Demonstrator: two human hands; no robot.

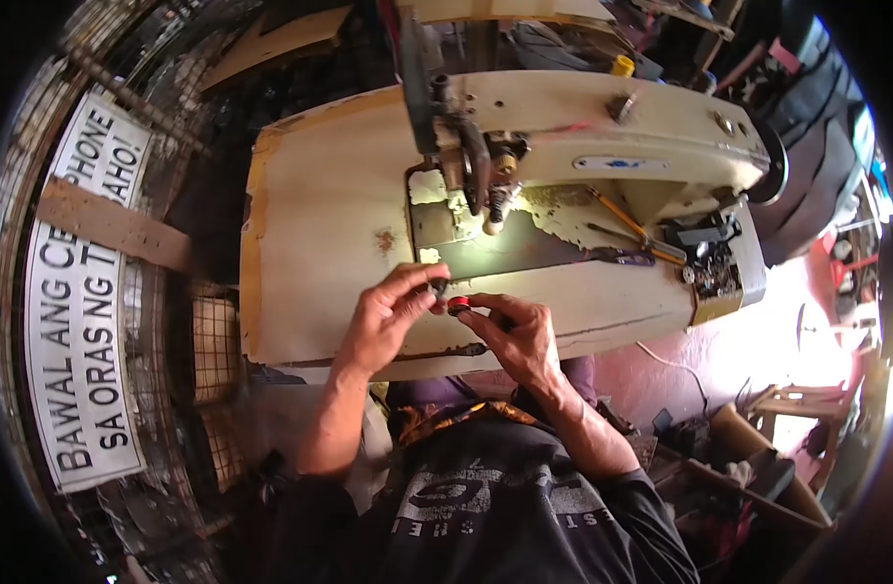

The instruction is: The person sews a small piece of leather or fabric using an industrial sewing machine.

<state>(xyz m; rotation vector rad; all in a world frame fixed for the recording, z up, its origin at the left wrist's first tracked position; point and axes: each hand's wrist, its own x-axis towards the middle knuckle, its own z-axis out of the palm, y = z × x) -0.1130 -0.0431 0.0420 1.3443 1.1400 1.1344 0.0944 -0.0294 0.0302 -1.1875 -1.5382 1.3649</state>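
Note:
Both hands are close together over the front edge of the sewing machine table. My left hand pinches a small dark round part between thumb and fingers. In my right hand, the thumb and fingertips hold a small bobbin with red thread. The two small pieces are a short gap apart. Behind them stands the sewing machine, its lit needle area just beyond my fingertips.
Screwdrivers and a tray of small metal parts lie at the table's right. A dark strap-like piece lies along the front edge. A lettered sign hangs on the left, and open boxes stand at lower right.

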